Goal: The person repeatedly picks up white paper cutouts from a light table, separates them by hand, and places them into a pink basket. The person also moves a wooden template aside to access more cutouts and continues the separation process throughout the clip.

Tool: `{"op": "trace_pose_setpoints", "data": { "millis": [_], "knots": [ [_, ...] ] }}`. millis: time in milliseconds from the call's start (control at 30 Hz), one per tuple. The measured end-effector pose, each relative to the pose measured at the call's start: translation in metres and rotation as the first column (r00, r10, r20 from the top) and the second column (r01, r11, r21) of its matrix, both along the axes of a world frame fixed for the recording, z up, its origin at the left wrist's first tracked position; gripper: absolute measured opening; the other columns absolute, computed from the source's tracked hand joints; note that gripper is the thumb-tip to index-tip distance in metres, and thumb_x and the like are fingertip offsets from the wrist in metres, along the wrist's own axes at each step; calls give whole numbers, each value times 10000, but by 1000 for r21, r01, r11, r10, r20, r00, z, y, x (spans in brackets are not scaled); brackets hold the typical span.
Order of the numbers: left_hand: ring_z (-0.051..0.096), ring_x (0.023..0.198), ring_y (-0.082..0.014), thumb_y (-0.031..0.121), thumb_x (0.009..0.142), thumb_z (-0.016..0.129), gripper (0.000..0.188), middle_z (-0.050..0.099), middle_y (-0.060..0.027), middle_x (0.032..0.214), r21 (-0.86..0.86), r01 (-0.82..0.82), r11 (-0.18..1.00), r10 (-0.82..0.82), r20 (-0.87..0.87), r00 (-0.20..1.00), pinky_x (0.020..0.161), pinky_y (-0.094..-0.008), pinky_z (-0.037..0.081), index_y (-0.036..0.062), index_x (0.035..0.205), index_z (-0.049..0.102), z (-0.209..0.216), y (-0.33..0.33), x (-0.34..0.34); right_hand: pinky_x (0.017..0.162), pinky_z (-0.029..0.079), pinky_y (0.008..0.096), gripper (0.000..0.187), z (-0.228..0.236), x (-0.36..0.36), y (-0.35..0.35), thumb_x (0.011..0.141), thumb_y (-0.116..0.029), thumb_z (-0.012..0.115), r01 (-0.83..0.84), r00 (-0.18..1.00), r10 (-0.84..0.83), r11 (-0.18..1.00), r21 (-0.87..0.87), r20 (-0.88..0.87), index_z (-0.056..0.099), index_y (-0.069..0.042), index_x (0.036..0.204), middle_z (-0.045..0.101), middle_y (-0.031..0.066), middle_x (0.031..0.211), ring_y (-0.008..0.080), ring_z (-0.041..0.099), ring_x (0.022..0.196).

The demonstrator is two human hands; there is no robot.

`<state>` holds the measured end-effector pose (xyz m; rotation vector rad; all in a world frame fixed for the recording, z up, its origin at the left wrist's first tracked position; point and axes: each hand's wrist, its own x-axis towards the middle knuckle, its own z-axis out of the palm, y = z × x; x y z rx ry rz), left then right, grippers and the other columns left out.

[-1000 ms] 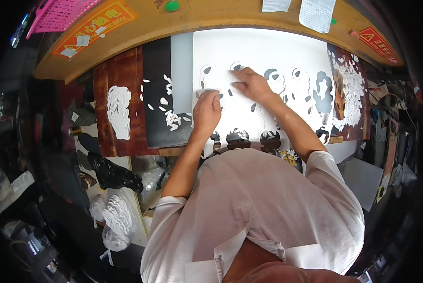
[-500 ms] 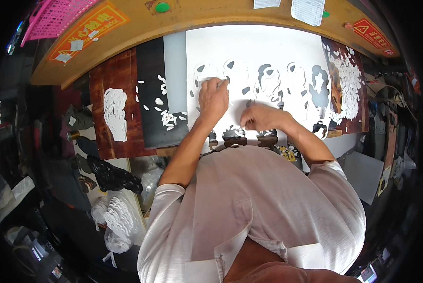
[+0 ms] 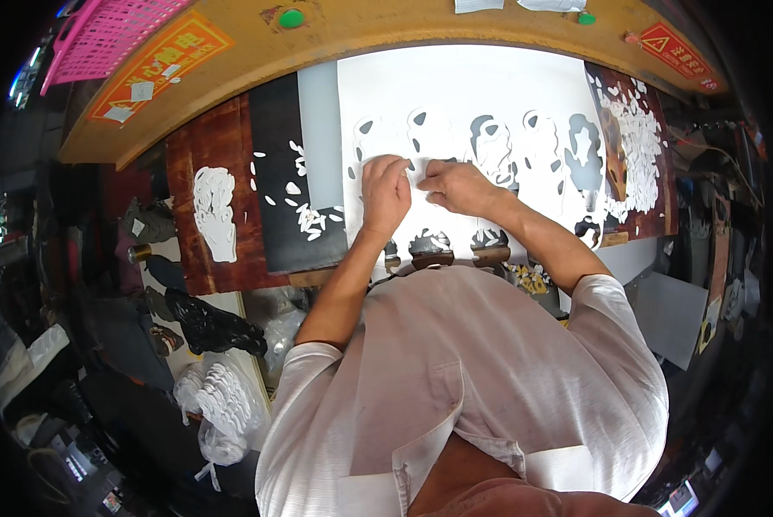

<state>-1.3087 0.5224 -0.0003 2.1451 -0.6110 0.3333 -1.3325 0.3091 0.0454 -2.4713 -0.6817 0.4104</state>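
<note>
Sheet (image 3: pixel 455 82) fills upper centre of the frame

Head view: it lies white and flat, dotted with dark openings (image 3: pixel 366 127), both hands over it. Left hand (image 3: pixel 386 194), just left of centre, fingers curled, grip narrow; whether it pinches anything, can't tell. Right hand (image 3: pixel 464 188), near it at centre, fingers drawn narrow too, and again no telling what's in there! Left of the frame, stacked white cutouts (image 3: pixel 216 215) on the reddish-brown table (image 3: pixel 231 129); upper right, small white scraps (image 3: pixel 638 142) heaped up.
</note>
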Motion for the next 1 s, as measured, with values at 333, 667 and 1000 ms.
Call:
{"op": "trace_pose_setpoints", "data": {
  "millis": [333, 667, 1000],
  "knots": [
    [613, 1110, -353, -26, 852, 660, 231, 704, -111, 1109, 31, 17, 999, -19, 79, 997, 983, -452, 505, 39, 1059, 739, -2, 0, 1, 830, 599, 442, 164, -15, -15, 5, 900, -108, 754, 78, 965, -122, 979, 189, 233, 747, -104, 1064, 663, 98, 1079, 335, 692, 951],
    [597, 1119, -350, 19, 810, 681, 231, 669, -91, 1131, 135, -13, 991, -9, 163, 987, 979, -476, 491, 53, 1034, 725, -8, -2, 4, 776, 552, 436, 146, 8, -89, -8, 780, 22, 700, -106, 988, 120, 986, 129, -101, 676, -81, 880, 701, 79, 928, 334, 676, 887],
    [595, 1169, -331, 49, 860, 704, 216, 679, -88, 1168, 104, -30, 994, 24, 57, 998, 1012, -474, 464, 75, 1069, 753, 8, -33, -16, 839, 588, 387, 412, 23, -65, -80, 961, -145, 762, 437, 899, -433, 888, 141, -61, 713, -150, 1370, 740, 118, 1080, 248, 737, 947]
  ]
}}
